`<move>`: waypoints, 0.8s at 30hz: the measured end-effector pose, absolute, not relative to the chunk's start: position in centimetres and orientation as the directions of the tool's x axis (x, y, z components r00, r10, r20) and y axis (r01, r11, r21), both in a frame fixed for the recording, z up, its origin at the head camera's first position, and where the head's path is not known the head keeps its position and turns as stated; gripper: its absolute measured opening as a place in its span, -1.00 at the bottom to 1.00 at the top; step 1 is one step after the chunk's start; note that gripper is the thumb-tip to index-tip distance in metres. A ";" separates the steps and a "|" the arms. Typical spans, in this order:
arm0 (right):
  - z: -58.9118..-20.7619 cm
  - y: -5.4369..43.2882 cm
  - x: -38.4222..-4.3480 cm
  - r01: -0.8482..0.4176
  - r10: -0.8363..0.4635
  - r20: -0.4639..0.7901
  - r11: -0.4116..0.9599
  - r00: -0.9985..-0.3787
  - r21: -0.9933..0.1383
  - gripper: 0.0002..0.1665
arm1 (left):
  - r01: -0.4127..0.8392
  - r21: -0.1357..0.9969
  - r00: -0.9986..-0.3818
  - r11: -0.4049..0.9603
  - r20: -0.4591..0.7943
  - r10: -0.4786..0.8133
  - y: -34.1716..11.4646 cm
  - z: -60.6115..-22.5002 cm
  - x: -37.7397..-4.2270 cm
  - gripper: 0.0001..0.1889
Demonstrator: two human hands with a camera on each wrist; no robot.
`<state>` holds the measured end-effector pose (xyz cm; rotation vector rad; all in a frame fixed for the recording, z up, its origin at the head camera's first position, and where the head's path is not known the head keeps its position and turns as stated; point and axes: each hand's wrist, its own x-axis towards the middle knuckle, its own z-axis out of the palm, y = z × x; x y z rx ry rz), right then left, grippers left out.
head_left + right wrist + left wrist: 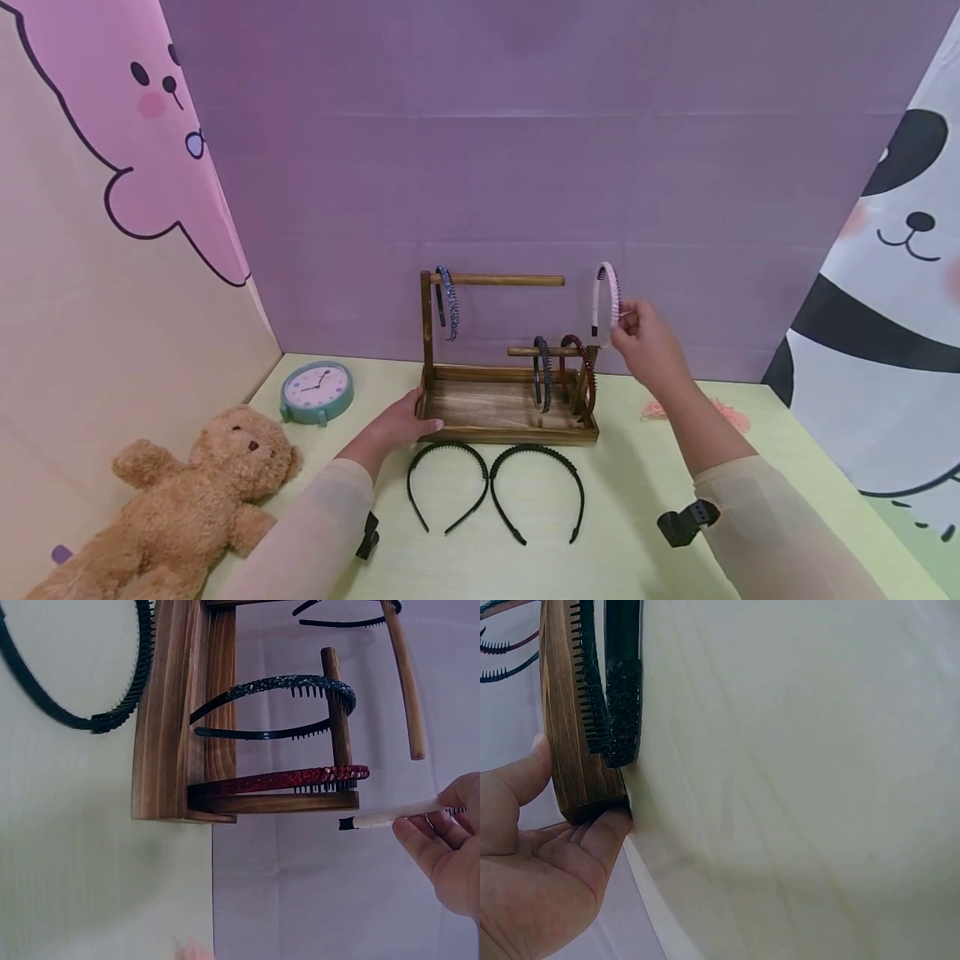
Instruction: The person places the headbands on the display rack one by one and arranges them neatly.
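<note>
My right hand (647, 343) pinches a pale pink headband (615, 292) between thumb and fingers, raised to the right of the wooden stand (510, 434). In the right wrist view the headband (382, 816) has a dark tip and small teeth. My left hand (400, 423) grips the left end of the stand's tray, thumb at the front corner. A blue glittery headband (452, 307) hangs on the upper bar (510, 281). On the lower bar (521, 352) hang a dark sparkly headband (546, 379) and a red one (592, 387).
Two black headbands (448, 444) (536, 448) lie side by side before the stand. To the left are a teal clock (317, 392) and a brown teddy bear (187, 508). Pink stringy material (729, 414) lies behind my right forearm, near a purple backdrop (525, 167).
</note>
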<state>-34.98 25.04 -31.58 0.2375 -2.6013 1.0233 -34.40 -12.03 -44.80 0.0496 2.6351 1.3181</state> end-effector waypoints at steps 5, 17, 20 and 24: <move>-31.0 24.1 -35.8 -0.293 -0.039 0.384 0.718 -0.923 -0.632 -0.53 | -0.055 0.796 -0.981 0.603 -0.156 0.116 -12.0 -44.8 -34.4 -0.14; -30.3 21.3 -37.3 -0.294 -0.046 0.373 0.705 -0.927 -0.646 -0.50 | -0.063 0.787 -0.981 0.614 -0.161 0.106 -12.0 -45.1 -34.8 -0.15; -30.2 20.4 -37.5 -0.285 -0.052 0.351 0.700 -0.935 -0.655 -0.49 | -0.071 0.787 -0.980 0.612 -0.168 0.103 -12.0 -45.1 -34.8 -0.14; -30.2 19.3 -37.6 -0.288 -0.065 0.339 0.687 -0.939 -0.667 -0.51 | -0.086 0.792 -0.979 0.605 -0.180 0.098 -12.0 -45.1 -34.8 -0.13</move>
